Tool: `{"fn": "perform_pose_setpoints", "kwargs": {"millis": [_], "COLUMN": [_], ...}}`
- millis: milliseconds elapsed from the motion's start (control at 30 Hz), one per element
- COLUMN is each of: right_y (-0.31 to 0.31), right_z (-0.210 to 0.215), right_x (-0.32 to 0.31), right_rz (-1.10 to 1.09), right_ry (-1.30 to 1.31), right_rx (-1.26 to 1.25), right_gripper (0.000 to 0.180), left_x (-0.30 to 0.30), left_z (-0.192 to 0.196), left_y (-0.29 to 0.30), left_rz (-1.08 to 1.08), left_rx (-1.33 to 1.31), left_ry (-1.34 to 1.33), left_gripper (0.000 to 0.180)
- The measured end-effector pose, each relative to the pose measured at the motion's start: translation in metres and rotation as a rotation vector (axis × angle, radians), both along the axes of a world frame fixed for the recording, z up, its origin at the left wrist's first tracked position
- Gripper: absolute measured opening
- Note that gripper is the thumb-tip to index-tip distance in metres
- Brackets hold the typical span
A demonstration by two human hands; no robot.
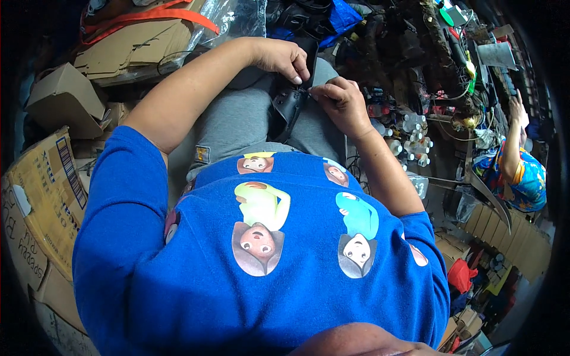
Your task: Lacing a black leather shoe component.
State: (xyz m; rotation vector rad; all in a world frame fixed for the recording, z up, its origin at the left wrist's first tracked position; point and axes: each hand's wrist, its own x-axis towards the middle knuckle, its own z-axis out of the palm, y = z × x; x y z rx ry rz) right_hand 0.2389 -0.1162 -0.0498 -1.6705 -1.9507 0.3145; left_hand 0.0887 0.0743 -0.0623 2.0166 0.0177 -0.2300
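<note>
Across my lap lies a black, leather-like piece (pixel 289 108), folded over, with small round fittings or holes near its upper end. It resembles a sheath or holster, but I cannot tell its kind. My left hand (pixel 286 62) is bent down over its far end, fingertips and thumb pinched together. From the right, my right hand (pixel 343 102) reaches in, its thumb and forefinger closed at the piece's upper edge. Whatever either pinch holds is too small or hidden to name. The piece rests on grey trousers (pixel 225 121) between my thighs.
Flattened cardboard (pixel 136 50) with an orange strap (pixel 160 13) lies at the far left, near an open carton (pixel 65 101). Several plastic bottles (pixel 418 142) stand to the right. Beyond them are a curved blade (pixel 493 199) and another person in a patterned blue shirt (pixel 528 181).
</note>
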Motion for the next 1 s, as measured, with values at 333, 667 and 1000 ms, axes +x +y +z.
{"fn": "perform_pose_setpoints", "kwargs": {"millis": [333,667,1000], "right_y": [0.0,0.021,0.009], "right_z": [0.007,0.047,0.004], "right_x": [-0.006,-0.04,0.011], "right_rz": [0.043,0.221,-0.244], "right_ry": [-0.101,-0.726,0.663], "right_rx": [0.012,-0.25,-0.512], "right_gripper": [0.019,0.015,0.026], "left_x": [0.001,0.016,-0.046], "left_z": [0.003,0.017,0.016], "left_y": [-0.001,-0.009,-0.047], "left_rz": [-0.04,-0.024,0.648], "left_rx": [0.025,0.192,0.57], "left_ry": [0.115,0.123,-0.35], "left_gripper": [0.035,0.03,0.051]}}
